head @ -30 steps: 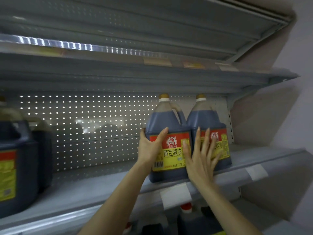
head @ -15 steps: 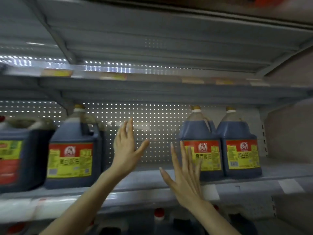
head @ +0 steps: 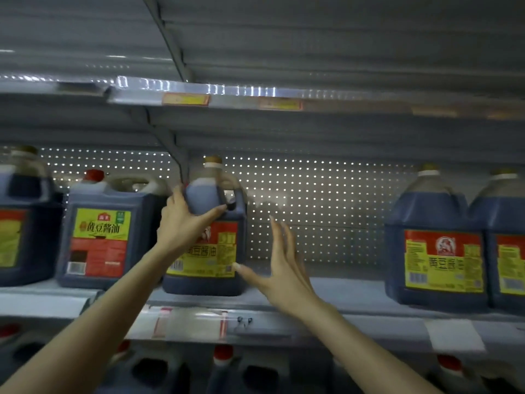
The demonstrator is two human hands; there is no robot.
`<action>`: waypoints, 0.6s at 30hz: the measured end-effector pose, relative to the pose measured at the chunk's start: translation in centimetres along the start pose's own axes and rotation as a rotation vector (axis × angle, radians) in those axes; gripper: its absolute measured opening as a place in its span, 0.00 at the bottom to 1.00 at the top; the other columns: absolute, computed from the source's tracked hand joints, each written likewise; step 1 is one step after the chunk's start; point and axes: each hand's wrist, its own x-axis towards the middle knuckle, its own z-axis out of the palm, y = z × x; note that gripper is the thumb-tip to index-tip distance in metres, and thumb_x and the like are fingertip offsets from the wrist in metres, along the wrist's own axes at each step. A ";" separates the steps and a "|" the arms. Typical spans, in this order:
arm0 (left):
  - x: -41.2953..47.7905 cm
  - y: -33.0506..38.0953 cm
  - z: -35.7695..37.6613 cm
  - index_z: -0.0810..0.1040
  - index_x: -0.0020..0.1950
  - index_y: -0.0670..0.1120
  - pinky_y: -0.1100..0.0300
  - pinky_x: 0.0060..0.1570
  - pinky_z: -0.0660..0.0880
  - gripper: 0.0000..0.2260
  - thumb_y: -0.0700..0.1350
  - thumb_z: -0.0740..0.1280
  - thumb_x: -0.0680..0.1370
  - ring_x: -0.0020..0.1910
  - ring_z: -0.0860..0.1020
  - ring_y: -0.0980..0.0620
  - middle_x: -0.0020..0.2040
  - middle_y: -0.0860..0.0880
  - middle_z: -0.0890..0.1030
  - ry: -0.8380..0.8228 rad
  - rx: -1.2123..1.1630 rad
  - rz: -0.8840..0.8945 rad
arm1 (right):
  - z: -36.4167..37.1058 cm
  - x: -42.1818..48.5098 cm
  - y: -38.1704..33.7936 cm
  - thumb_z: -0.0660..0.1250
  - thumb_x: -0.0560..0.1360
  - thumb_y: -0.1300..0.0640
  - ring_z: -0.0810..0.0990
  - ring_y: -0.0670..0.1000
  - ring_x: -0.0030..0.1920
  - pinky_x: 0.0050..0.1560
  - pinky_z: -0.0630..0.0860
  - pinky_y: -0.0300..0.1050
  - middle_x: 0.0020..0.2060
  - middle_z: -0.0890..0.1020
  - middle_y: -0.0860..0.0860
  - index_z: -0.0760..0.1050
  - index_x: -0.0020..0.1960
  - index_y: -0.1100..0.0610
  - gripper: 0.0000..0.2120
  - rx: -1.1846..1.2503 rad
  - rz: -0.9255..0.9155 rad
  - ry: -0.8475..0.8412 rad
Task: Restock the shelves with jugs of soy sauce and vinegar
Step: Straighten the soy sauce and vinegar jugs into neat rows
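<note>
A soy sauce jug with a gold cap and a red and yellow label stands on the grey shelf, left of centre. My left hand grips its upper shoulder, thumb stretched across the front. My right hand is open with fingers spread, just right of the jug's lower corner; its thumb tip is at the label edge. Two matching jugs stand side by side at the far right of the shelf.
A red-capped jug with a green and red label stands left of the held one, another jug beyond it. A wide gap of shelf lies between the held jug and the right pair. Red-capped jugs fill the shelf below.
My view and both hands swung left, away from the two right-hand jugs. My left hand, open half a second ago, now grips the gold-capped jug; my right hand has followed, still open.
</note>
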 end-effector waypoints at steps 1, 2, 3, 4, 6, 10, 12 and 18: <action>0.0 -0.3 0.1 0.60 0.73 0.47 0.49 0.55 0.71 0.43 0.65 0.72 0.66 0.65 0.70 0.42 0.68 0.43 0.68 0.011 -0.009 -0.007 | 0.4 0.5 -0.4 0.63 0.71 0.32 0.43 0.50 0.77 0.74 0.54 0.57 0.75 0.34 0.43 0.30 0.75 0.42 0.49 0.088 0.010 -0.018; 0.1 -0.7 0.3 0.61 0.73 0.48 0.50 0.55 0.72 0.41 0.65 0.72 0.66 0.64 0.71 0.43 0.68 0.44 0.69 0.022 -0.024 -0.007 | 0.8 1.0 -0.8 0.65 0.71 0.34 0.47 0.49 0.77 0.72 0.57 0.54 0.76 0.38 0.43 0.33 0.76 0.43 0.49 0.163 0.012 -0.028; 0.0 -1.0 0.3 0.62 0.72 0.49 0.50 0.56 0.72 0.41 0.66 0.72 0.67 0.63 0.72 0.44 0.68 0.46 0.70 0.029 -0.047 -0.003 | 1.1 1.4 -1.1 0.66 0.71 0.35 0.50 0.49 0.76 0.72 0.59 0.52 0.77 0.41 0.43 0.34 0.76 0.45 0.50 0.216 0.009 -0.032; 0.0 -1.2 0.3 0.62 0.72 0.51 0.48 0.58 0.73 0.41 0.67 0.71 0.66 0.63 0.73 0.45 0.67 0.47 0.70 0.029 -0.073 0.001 | 1.6 1.9 -1.3 0.68 0.70 0.36 0.52 0.49 0.76 0.71 0.59 0.50 0.77 0.44 0.44 0.35 0.77 0.46 0.51 0.254 0.009 -0.033; -0.1 -1.6 0.3 0.63 0.72 0.54 0.44 0.61 0.72 0.42 0.71 0.67 0.63 0.62 0.74 0.47 0.67 0.49 0.71 0.016 -0.131 0.000 | 2.6 3.0 -1.4 0.70 0.70 0.38 0.55 0.49 0.75 0.70 0.59 0.47 0.76 0.51 0.47 0.36 0.77 0.47 0.52 0.326 0.025 -0.035; 0.0 -2.1 0.0 0.64 0.70 0.59 0.42 0.63 0.70 0.40 0.73 0.64 0.62 0.63 0.74 0.49 0.67 0.52 0.72 0.005 -0.230 -0.040 | 4.3 4.7 -1.4 0.73 0.68 0.41 0.69 0.48 0.67 0.63 0.67 0.42 0.70 0.68 0.49 0.40 0.76 0.49 0.52 0.500 0.097 -0.031; 0.0 -2.3 -0.1 0.63 0.70 0.61 0.42 0.64 0.70 0.40 0.73 0.65 0.60 0.63 0.74 0.49 0.67 0.53 0.71 -0.009 -0.257 -0.058 | 4.9 5.3 -1.4 0.74 0.68 0.43 0.73 0.47 0.64 0.62 0.69 0.41 0.66 0.73 0.49 0.44 0.76 0.52 0.50 0.583 0.139 -0.044; -0.4 -2.1 -0.1 0.62 0.71 0.60 0.42 0.62 0.72 0.44 0.70 0.71 0.58 0.62 0.74 0.48 0.67 0.52 0.70 -0.121 -0.316 -0.029 | 4.1 5.7 -0.4 0.75 0.69 0.48 0.80 0.42 0.50 0.45 0.76 0.32 0.50 0.78 0.43 0.55 0.70 0.53 0.39 0.654 0.180 -0.114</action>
